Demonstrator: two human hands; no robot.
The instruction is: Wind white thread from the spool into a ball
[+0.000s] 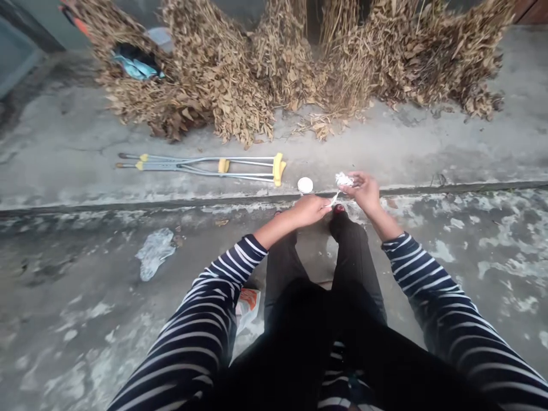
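My right hand (365, 192) holds a crumpled white cotton wad (345, 180) at its fingertips. A thin white strand (334, 199) runs from the wad down to my left hand (309, 210), whose fingers close on its lower end. Just beyond my left hand, a round white disc-like object (305, 185) lies on the concrete, apart from both hands. My hands are held out over my dark-trousered legs (353, 245), with striped sleeves on both arms.
A pair of aluminium crutches (201, 167) with yellow pads lies on the raised concrete beyond a low step edge (141, 202). Dry leafy branches (240, 74) are heaped behind them. A crumpled plastic bag (154, 254) lies left; a printed packet (248, 308) sits beside my leg.
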